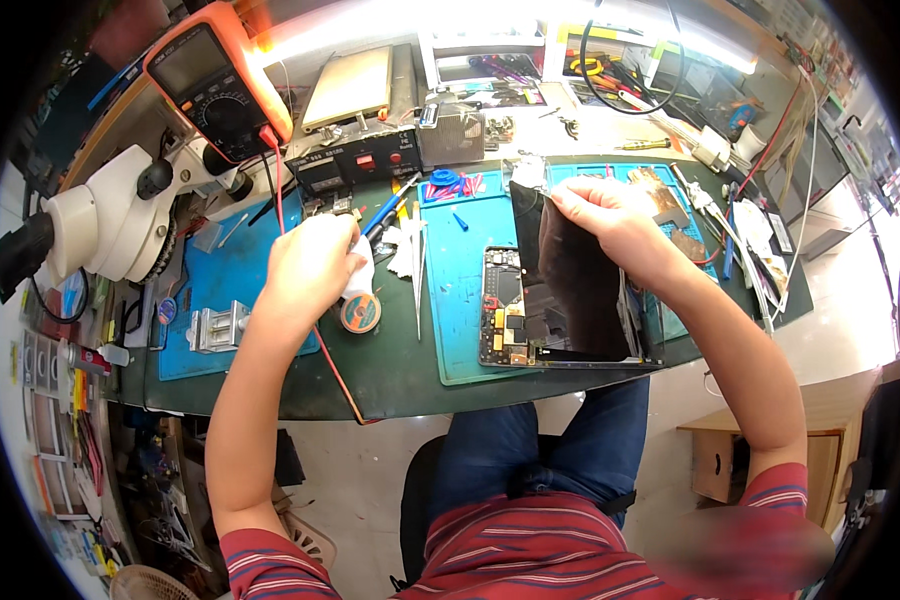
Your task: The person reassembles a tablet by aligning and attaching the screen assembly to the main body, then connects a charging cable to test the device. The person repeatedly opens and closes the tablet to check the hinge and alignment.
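Note:
My right hand (610, 222) pinches the top edge of a black glass screen panel (568, 270). The panel stands tilted over an opened tablet body (502, 310), whose exposed circuit board and gold-coloured parts show along its left side. Part of the body is hidden under the panel. My left hand (312, 262) is closed at the left, over the bench. Its fingertips are partly hidden, and I cannot make out what they hold. Right beside it are a white object (362, 272), partly covered by the hand, and a small round tin with an orange lid (360, 313).
A blue work mat (460, 345) lies under the tablet. Tweezers (418, 285) lie left of it. A white microscope (110, 220), an orange multimeter (220, 85) and a black power unit (365, 158) stand at the left and back. A red cable (338, 375) crosses the bench's front edge.

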Action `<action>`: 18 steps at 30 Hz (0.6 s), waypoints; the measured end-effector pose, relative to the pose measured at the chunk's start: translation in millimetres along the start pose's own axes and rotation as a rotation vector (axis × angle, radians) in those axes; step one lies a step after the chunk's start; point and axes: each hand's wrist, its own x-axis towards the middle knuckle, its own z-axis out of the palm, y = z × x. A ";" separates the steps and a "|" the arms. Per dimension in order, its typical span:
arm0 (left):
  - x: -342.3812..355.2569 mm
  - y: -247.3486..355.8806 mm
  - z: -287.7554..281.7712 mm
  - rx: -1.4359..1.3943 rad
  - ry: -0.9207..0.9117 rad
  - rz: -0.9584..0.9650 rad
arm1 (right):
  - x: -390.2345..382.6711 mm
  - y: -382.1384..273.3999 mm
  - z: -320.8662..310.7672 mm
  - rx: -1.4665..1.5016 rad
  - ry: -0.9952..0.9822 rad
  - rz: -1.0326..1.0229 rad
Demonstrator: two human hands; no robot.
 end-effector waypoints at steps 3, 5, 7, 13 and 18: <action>2.9 -0.8 -2.4 -0.086 0.001 -0.060 | 3.3 2.6 -1.9 -0.005 -0.009 0.000; 9.0 -6.7 -3.3 -0.138 -0.004 -0.013 | 1.2 1.9 0.7 0.066 -0.003 0.025; 12.7 -8.0 -9.0 -0.177 -0.055 0.003 | 4.5 7.3 -3.3 0.086 -0.022 0.048; 11.8 -15.8 -10.6 -0.128 -0.092 0.031 | 5.7 8.0 -0.5 0.075 -0.021 0.064; -1.8 11.1 9.1 0.008 0.363 0.204 | 3.0 9.9 0.7 0.058 -0.013 0.012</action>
